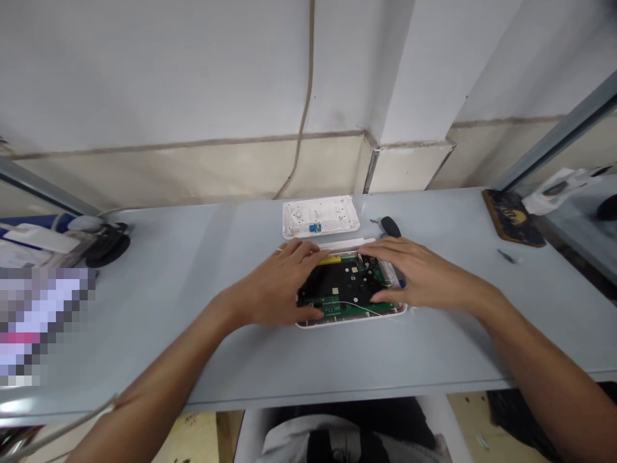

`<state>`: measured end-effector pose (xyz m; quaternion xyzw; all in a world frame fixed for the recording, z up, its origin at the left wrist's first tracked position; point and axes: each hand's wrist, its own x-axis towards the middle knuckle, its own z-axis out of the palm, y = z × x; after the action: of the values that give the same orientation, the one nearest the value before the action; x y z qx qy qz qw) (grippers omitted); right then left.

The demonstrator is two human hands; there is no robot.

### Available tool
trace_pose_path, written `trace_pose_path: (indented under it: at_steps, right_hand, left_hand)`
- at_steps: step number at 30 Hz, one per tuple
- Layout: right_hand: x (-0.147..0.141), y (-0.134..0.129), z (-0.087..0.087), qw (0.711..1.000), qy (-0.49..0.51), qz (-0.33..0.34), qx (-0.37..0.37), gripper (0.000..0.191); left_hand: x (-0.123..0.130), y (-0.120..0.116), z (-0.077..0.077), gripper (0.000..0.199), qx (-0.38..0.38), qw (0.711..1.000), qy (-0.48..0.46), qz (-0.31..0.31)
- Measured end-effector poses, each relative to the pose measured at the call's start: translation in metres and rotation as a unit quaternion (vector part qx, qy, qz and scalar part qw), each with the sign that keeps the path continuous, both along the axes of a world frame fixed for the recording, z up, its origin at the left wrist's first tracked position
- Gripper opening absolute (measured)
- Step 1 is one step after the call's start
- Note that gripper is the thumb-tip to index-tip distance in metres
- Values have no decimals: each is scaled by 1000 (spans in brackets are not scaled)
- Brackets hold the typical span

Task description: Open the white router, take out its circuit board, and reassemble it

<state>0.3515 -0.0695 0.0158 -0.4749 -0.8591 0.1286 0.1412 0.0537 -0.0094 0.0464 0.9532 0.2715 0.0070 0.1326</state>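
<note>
A white plastic case (348,319) lies open on the grey table, with a green circuit board (344,307) and a black plate (332,281) inside. A thin white wire crosses the board's near edge. My left hand (282,283) grips the case's left side, thumb at the near left corner and fingers over the far edge. On the right side, my right hand (414,273) holds the case between thumb and fingers. Behind it rests a white perforated cover (321,217) with a small blue part (315,227) on it.
A dark-handled tool (390,226) lies behind my right hand. Farther right are a dark block (515,217) and a small pointed item (507,256). Black and white items (108,244) crowd the left end. A cable (306,96) hangs down the wall.
</note>
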Motion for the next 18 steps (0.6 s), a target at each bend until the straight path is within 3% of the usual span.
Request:
trace_pose_path:
  at_steps: [3, 12, 18]
  right_hand:
    - [-2, -2, 7, 999, -31, 30, -2, 90]
    - [-17, 1, 20, 992, -104, 65, -10, 113]
    - [-22, 2, 19, 990, -132, 55, 12, 108]
  left_hand:
    - [5, -4, 1, 85, 28, 999, 18, -6]
    - [24, -8, 7, 68, 81, 995, 54, -21]
    - [33, -7, 11, 65, 90, 993, 80, -14]
